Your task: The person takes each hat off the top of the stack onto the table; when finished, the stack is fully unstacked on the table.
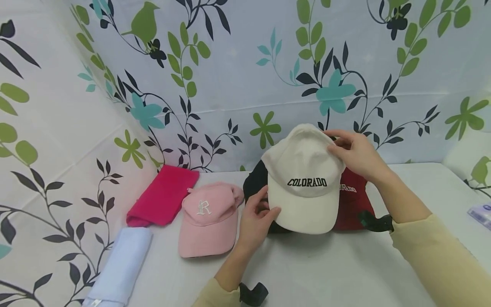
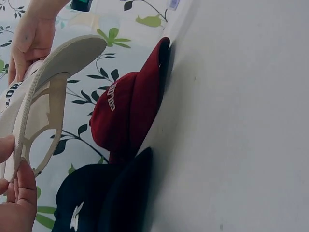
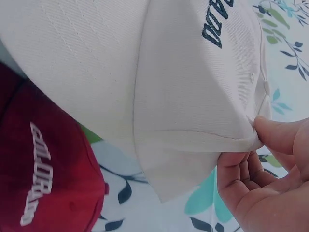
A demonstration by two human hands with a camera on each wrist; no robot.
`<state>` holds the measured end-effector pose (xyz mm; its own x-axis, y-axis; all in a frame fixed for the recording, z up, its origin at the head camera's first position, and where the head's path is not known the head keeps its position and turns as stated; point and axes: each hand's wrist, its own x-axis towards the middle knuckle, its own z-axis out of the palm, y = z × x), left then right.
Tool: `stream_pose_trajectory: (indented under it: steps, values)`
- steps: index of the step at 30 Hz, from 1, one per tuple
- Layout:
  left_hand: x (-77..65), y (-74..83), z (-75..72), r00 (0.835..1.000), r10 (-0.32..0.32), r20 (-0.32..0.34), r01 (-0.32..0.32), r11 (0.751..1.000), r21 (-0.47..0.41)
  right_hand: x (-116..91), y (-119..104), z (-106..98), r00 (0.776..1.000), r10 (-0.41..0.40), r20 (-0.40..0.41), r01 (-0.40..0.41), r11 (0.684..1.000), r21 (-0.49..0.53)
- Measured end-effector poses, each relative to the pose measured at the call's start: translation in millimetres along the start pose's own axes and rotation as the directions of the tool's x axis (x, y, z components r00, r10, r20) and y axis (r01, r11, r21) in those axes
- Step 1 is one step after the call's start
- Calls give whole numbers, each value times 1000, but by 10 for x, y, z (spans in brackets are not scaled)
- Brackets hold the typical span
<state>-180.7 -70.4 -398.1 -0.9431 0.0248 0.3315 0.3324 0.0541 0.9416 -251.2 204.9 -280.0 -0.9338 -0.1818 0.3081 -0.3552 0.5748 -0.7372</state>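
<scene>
A cream cap [image 1: 303, 179] lettered COLORADO is held up above the white table [image 1: 326, 273]. My left hand [image 1: 256, 219] pinches the left edge of its brim [image 2: 53, 63], thumb on top. My right hand [image 1: 354, 151] grips the back of its crown [image 3: 193, 121] between thumb and fingers. Behind it on the table lie a dark red cap [image 1: 350, 200] with white lettering [image 2: 112, 96] and a black cap [image 1: 254, 183] [image 2: 96, 198], both partly hidden by the cream cap. The red cap [image 3: 43, 183] sits just under the cream one in the right wrist view.
A pink cap [image 1: 209, 217] with a white R lies left of my left hand. A folded magenta cloth [image 1: 163, 196] and a pale blue roll [image 1: 122, 264] lie further left. A floral sheet [image 1: 230, 85] walls the back and sides. A small packet [image 1: 481, 213] sits at the right edge.
</scene>
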Motion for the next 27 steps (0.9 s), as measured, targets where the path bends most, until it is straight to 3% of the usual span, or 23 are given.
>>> stream_pose_trajectory:
  steps: [18,27]
  values:
    - [66,-82,608,999,35,33,-31,992,-123,-34,280,-389,993,76,-91,-84,993,-88]
    - [57,-79,909,998,-1,65,15,978,-210,-54,486,-595,986,129,-105,-140,985,-98]
